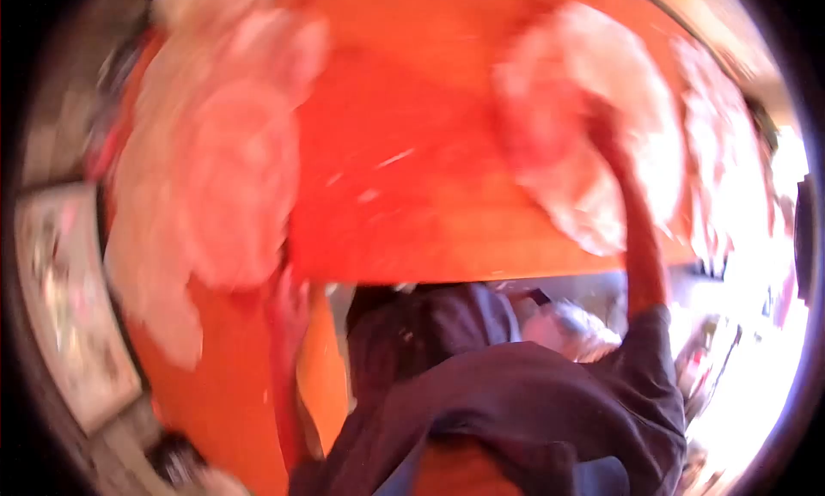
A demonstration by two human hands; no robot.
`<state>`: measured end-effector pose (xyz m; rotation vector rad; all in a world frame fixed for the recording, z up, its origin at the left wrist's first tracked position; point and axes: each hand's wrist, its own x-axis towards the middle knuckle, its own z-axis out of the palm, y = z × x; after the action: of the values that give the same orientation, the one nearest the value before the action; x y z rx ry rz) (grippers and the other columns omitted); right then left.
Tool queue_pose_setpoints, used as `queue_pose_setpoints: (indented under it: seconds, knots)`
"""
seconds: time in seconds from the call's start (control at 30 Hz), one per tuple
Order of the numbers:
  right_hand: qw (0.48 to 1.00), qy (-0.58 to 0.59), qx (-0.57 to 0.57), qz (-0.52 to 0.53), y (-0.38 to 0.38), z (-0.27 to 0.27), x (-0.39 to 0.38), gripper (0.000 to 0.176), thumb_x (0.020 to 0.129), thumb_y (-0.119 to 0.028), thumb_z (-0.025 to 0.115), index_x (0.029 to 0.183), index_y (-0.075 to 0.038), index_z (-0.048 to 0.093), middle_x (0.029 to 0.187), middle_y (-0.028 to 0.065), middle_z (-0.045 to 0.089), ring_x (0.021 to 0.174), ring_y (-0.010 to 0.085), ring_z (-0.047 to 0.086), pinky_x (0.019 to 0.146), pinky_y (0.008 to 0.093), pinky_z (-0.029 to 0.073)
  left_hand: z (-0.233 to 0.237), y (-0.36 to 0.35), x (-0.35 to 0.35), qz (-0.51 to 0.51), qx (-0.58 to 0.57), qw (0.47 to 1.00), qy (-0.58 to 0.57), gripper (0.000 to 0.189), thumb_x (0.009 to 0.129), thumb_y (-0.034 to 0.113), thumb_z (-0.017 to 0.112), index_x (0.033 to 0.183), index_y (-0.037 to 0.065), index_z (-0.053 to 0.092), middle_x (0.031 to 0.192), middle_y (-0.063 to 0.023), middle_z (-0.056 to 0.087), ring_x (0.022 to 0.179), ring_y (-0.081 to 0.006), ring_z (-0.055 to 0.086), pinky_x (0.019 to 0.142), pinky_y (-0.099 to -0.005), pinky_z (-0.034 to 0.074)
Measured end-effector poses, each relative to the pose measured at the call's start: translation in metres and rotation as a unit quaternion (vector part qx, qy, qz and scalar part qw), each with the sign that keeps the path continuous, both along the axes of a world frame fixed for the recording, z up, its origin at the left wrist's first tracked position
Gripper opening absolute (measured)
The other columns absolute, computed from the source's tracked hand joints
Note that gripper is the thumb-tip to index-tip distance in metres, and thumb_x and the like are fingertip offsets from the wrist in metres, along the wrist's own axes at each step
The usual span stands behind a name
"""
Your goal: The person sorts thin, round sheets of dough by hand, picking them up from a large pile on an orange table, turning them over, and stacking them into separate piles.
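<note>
My right arm reaches out over a pale pink-and-white, roughly oval sheet-like piece [644, 75] on the orange table. My right hand [601, 122] is on or close over the middle of it, its fingers smeared by motion. My left hand [292, 294] is low by the table's near edge, next to the lower right side of a larger pale pink, layered pile [241, 178]. Blur hides the fingers of this hand too. The soft-looking material is too blurred to name.
The orange tabletop [395, 152] spreads between the two pale pieces, with small white scraps on it. Another whitish heap [726, 152] lies along the far right. A pale rectangular tray-like object [77, 307] is at the left. Below the table edge is a rounded whitish bundle [567, 328].
</note>
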<state>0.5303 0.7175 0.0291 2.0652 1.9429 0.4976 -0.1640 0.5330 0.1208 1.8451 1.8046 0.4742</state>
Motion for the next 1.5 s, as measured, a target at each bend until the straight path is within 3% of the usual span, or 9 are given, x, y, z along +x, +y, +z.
queue_pose_setpoints:
  seconds: [0.03, 0.13, 0.27, 0.67, 0.8, 0.87, 1.0, 1.27, 1.5]
  knots:
    - [0.959, 0.275, 0.061, 0.039, -0.007, 0.061, -0.036, 0.028, 0.088, -0.017, 0.06, 0.111, -0.002, 0.064, 0.101, 0.0163, 0.067, 0.092, 0.0303, 0.063, 0.078, 0.0408, 0.051, 0.002, -0.001, -0.02, 0.015, -0.007, 1.0, 0.004, 0.045, 0.096, 0.023, 0.054, 0.132, -0.003, 0.048, 0.128, -0.0209, 0.055, 0.118, -0.0315, 0.053, 0.1, -0.0406, 0.042]
    - [0.921, 0.371, 0.105, 0.046, -0.005, 0.103, -0.16, 0.025, 0.089, -0.022, 0.064, 0.104, -0.001, 0.068, 0.1, 0.019, 0.069, 0.087, 0.0311, 0.067, 0.077, 0.0401, 0.053, -0.008, -0.002, -0.079, 0.101, -0.009, 0.994, 0.038, 0.041, 0.094, 0.019, 0.057, 0.128, -0.004, 0.05, 0.124, -0.0197, 0.057, 0.113, -0.0299, 0.056, 0.096, -0.0391, 0.044]
    - [0.6, 0.774, -0.202, -0.007, -0.018, 0.085, -0.351, 0.021, 0.091, -0.006, 0.057, 0.11, -0.005, 0.065, 0.09, 0.0005, 0.065, 0.08, 0.0122, 0.061, 0.07, 0.0263, 0.051, -0.005, 0.011, -0.136, 0.204, 0.024, 0.979, -0.01, 0.036, 0.091, 0.014, 0.06, 0.122, -0.002, 0.054, 0.117, -0.016, 0.059, 0.107, -0.0273, 0.058, 0.09, -0.0366, 0.047]
    - [0.862, 0.477, -0.02, 0.172, 0.104, 0.028, -0.628, 0.04, 0.077, -0.033, 0.071, 0.106, -0.006, 0.066, 0.091, 0.0209, 0.067, 0.084, 0.0392, 0.065, 0.073, 0.0469, 0.052, -0.035, 0.096, -0.266, 0.149, 0.177, 0.942, 0.244, 0.041, 0.082, 0.024, 0.067, 0.116, 0.003, 0.059, 0.119, -0.0185, 0.058, 0.11, -0.0373, 0.055, 0.096, -0.0464, 0.044]
    - [0.842, 0.476, -0.154, 0.2, 0.096, 0.067, -0.638, 0.038, 0.082, -0.036, 0.059, 0.076, 0.001, 0.062, 0.076, 0.0271, 0.06, 0.075, 0.0443, 0.06, 0.067, 0.0512, 0.047, -0.048, 0.103, -0.289, 0.113, 0.142, 0.961, 0.209, 0.036, 0.083, 0.023, 0.066, 0.112, 0.002, 0.06, 0.114, -0.0173, 0.059, 0.109, -0.0367, 0.055, 0.093, -0.047, 0.045]
    - [0.762, 0.611, -0.188, 0.103, 0.074, 0.112, -0.64, 0.02, 0.086, -0.021, 0.067, 0.091, -0.001, 0.069, 0.078, -0.0019, 0.067, 0.071, 0.0083, 0.059, 0.064, 0.0299, 0.047, -0.059, 0.099, -0.31, 0.071, 0.149, 0.961, 0.221, 0.033, 0.082, 0.02, 0.066, 0.11, 0.004, 0.061, 0.109, -0.0148, 0.06, 0.107, -0.036, 0.055, 0.088, -0.0465, 0.046]
    - [0.677, 0.718, -0.144, 0.064, 0.071, 0.135, -0.595, 0.024, 0.085, -0.02, 0.066, 0.095, 0.002, 0.068, 0.08, 0.0008, 0.066, 0.077, 0.0105, 0.057, 0.071, 0.0309, 0.049, -0.024, 0.101, -0.347, 0.212, 0.16, 0.956, 0.127, 0.036, 0.08, 0.021, 0.068, 0.11, 0.002, 0.061, 0.108, -0.0158, 0.061, 0.105, -0.0366, 0.056, 0.087, -0.0453, 0.047]
    - [0.793, 0.595, -0.127, -0.034, 0.046, 0.118, -0.544, 0.029, 0.088, -0.023, 0.061, 0.092, 0.005, 0.063, 0.074, 0.0024, 0.058, 0.073, 0.0114, 0.051, 0.065, 0.0314, 0.046, -0.045, 0.149, -0.438, 0.264, 0.072, 0.911, 0.309, 0.034, 0.079, 0.024, 0.063, 0.104, 0.0, 0.061, 0.102, -0.0223, 0.062, 0.098, -0.0394, 0.06, 0.081, -0.047, 0.051]
    - [0.751, 0.645, -0.138, -0.035, 0.043, 0.122, -0.532, 0.03, 0.089, -0.025, 0.062, 0.095, 0.004, 0.063, 0.078, 0.0005, 0.057, 0.074, 0.0103, 0.049, 0.066, 0.0297, 0.044, -0.021, 0.159, -0.465, 0.214, 0.021, 0.927, 0.306, 0.021, 0.075, 0.008, 0.056, 0.092, -0.003, 0.059, 0.086, -0.0257, 0.064, 0.085, -0.0415, 0.064, 0.074, -0.0494, 0.052]
